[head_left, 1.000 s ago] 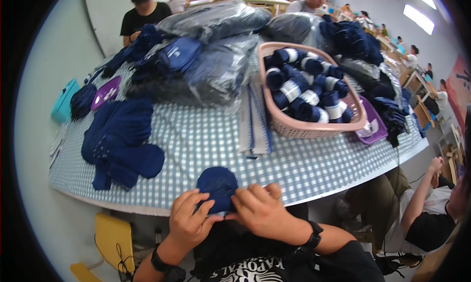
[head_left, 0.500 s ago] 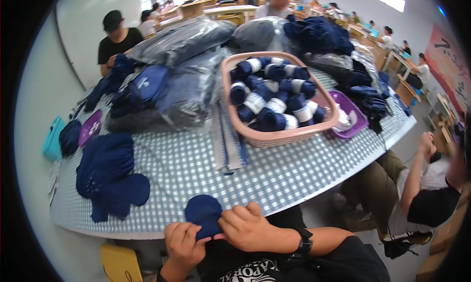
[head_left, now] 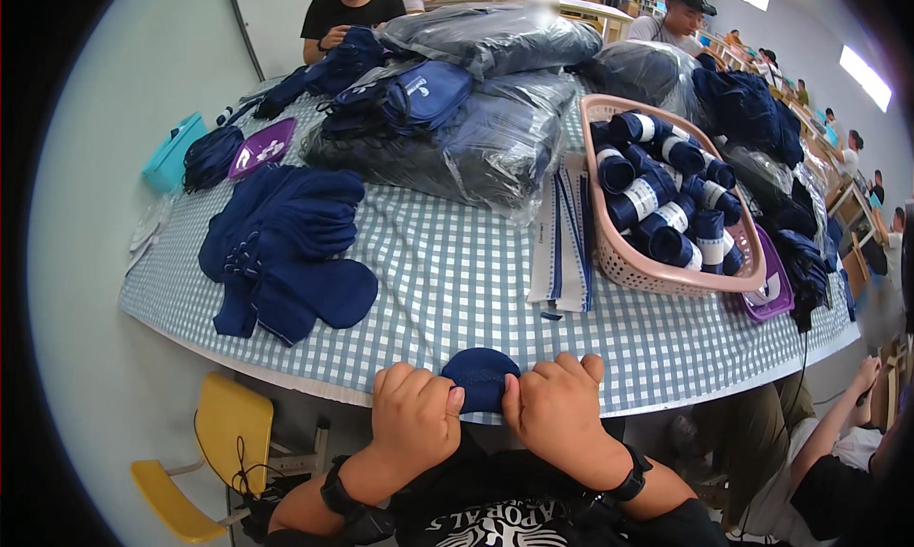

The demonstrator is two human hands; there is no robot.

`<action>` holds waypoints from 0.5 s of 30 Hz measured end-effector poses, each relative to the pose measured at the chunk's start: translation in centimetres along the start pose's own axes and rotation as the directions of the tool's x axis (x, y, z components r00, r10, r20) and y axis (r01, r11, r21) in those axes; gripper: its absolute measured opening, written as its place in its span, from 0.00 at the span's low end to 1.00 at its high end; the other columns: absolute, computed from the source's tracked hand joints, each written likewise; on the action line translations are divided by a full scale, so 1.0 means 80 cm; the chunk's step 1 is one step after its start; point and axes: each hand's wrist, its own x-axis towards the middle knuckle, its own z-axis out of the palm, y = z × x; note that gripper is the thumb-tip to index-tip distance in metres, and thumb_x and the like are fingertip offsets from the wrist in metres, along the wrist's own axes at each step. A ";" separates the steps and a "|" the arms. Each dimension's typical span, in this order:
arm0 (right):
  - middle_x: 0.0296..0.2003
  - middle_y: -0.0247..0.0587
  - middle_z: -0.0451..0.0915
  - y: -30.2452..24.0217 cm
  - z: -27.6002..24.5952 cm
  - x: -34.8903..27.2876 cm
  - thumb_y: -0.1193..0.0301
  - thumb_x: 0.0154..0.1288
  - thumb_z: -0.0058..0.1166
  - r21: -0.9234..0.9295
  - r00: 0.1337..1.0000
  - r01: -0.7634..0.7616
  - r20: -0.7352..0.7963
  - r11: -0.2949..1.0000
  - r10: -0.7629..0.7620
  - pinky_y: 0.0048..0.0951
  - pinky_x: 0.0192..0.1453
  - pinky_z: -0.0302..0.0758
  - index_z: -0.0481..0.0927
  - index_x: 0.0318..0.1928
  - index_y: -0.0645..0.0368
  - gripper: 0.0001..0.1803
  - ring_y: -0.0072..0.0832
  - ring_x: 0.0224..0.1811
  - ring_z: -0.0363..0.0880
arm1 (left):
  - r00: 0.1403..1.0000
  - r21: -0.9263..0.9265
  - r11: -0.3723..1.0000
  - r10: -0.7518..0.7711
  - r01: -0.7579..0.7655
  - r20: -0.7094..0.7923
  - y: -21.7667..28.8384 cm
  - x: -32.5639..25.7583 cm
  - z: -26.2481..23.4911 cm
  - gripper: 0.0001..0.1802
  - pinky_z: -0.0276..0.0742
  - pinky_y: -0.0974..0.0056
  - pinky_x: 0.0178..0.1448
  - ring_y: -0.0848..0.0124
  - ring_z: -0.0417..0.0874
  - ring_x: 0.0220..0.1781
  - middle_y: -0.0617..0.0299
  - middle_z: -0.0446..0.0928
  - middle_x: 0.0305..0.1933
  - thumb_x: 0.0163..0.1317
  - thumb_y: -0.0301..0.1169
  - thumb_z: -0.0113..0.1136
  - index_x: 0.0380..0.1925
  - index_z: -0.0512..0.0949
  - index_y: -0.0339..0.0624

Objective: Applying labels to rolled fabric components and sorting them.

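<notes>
Rolling has tightened: my left hand [head_left: 411,421] and right hand [head_left: 555,411], fingers curled shut, now pinch a compact navy fabric roll [head_left: 481,376] at the checked table's [head_left: 457,280] near edge, six o'clock. Earlier it lay flatter and wider. Finished rolls fill the pink basket [head_left: 657,278] at two o'clock.

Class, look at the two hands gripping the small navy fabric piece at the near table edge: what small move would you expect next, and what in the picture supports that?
Probably a roll forward onto the checked tablecloth. The left hand and right hand pinch the navy fabric piece from both sides at the table's edge, and the pink basket already holds similar navy rolls.
</notes>
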 end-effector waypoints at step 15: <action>0.40 0.33 0.80 0.001 -0.001 -0.002 0.56 0.53 0.71 -0.009 0.945 0.303 -0.129 0.953 -0.302 0.41 0.48 0.58 0.84 0.39 0.56 0.20 0.30 0.38 0.75 | 0.991 0.072 0.991 -0.119 0.114 0.062 -0.004 0.006 -0.001 0.14 0.59 0.52 0.51 0.61 0.73 0.47 0.63 0.76 0.38 0.61 0.42 0.69 0.26 0.82 0.45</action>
